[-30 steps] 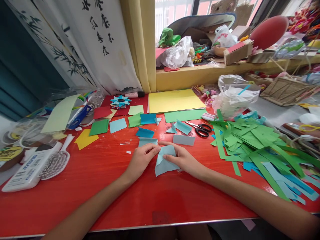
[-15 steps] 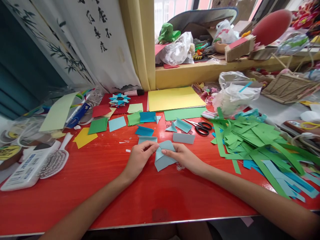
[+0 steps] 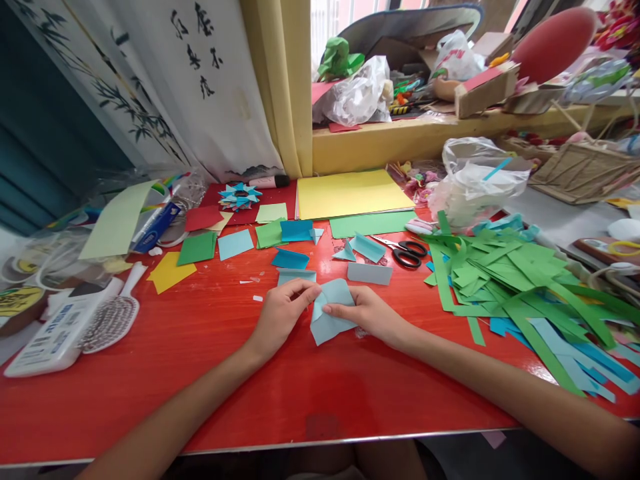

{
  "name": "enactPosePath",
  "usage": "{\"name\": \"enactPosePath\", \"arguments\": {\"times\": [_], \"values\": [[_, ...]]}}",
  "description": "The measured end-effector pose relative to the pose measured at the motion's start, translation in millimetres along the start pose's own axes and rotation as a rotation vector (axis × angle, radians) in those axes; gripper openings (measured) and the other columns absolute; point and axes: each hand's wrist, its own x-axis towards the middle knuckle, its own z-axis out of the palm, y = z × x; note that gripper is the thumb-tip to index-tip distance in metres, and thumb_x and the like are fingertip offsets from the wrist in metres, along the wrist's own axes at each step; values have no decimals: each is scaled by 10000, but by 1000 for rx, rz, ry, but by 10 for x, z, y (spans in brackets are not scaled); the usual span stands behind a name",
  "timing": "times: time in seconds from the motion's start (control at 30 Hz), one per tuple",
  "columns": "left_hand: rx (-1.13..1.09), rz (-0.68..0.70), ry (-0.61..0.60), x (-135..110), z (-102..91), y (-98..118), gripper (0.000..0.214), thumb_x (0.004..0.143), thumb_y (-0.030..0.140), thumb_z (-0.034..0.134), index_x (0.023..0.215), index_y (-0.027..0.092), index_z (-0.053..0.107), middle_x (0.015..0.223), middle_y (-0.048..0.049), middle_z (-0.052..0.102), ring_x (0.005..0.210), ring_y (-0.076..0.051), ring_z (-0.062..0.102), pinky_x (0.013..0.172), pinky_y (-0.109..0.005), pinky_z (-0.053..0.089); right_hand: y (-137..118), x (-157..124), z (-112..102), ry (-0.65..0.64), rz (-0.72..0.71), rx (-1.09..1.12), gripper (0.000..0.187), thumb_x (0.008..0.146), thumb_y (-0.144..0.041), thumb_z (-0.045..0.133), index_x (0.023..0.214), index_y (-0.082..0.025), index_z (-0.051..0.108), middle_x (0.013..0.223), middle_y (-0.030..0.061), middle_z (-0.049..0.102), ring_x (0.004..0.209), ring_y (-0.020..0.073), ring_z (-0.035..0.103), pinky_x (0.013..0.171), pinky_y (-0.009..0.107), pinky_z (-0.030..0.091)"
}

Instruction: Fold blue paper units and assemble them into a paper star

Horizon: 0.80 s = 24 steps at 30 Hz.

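A creased piece of light blue paper (image 3: 330,323) is held between my two hands, just above the red table (image 3: 240,413). My left hand (image 3: 285,308) pinches its upper left corner between thumb and forefinger. From the other side my right hand (image 3: 373,312) grips the sheet, thumb lying across the front and fingers hidden behind. Just beyond the hands lie folded blue papers (image 3: 290,259), a pale folded strip (image 3: 370,273) and a small blue folded piece (image 3: 367,248). Black-handled scissors (image 3: 407,253) rest to their right, blades partly apart.
Green paper strips (image 3: 520,273) pile up on the right, with blue offcuts (image 3: 575,353) beside them. A yellow sheet (image 3: 355,193) and a blue-white paper ring (image 3: 240,196) sit at the back. On the left are a hairbrush (image 3: 113,320) and a white bottle (image 3: 55,340).
Both hands keep their hold on the light blue paper, whose upper part has shifted slightly. The whole view has moved a little; the things on the table stay in place.
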Motion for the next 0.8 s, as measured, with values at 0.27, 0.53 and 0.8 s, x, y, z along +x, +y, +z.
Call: {"name": "enactPosePath", "arguments": {"times": [0.27, 0.53, 0.8], "values": [[26, -5, -24, -3, 5, 18, 253, 781, 388, 475, 698, 174, 581, 701, 9, 578, 640, -116, 504, 580, -209, 400, -9, -10, 8, -8, -33, 3, 243, 689, -394, 595, 711, -156, 550, 549, -34, 468, 441, 61, 387, 356, 172, 268], [94, 45, -31, -13, 6, 24, 254, 808, 378, 438, 704, 178, 555, 711, 10, 562, 666, -115, 503, 592, -207, 392, -12, -4, 0, -23, -24, -3, 235, 689, -389, 594, 722, -161, 547, 551, -32, 481, 439, 67, 395, 379, 180, 276], [165, 97, -49, -13, 8, 43, 240, 814, 360, 438, 701, 177, 547, 688, 17, 540, 648, -110, 484, 592, -209, 378, -1, -9, 28, 59, -53, -24, 260, 720, -415, 553, 693, -159, 525, 552, -28, 458, 427, 66, 393, 350, 172, 268]]}}
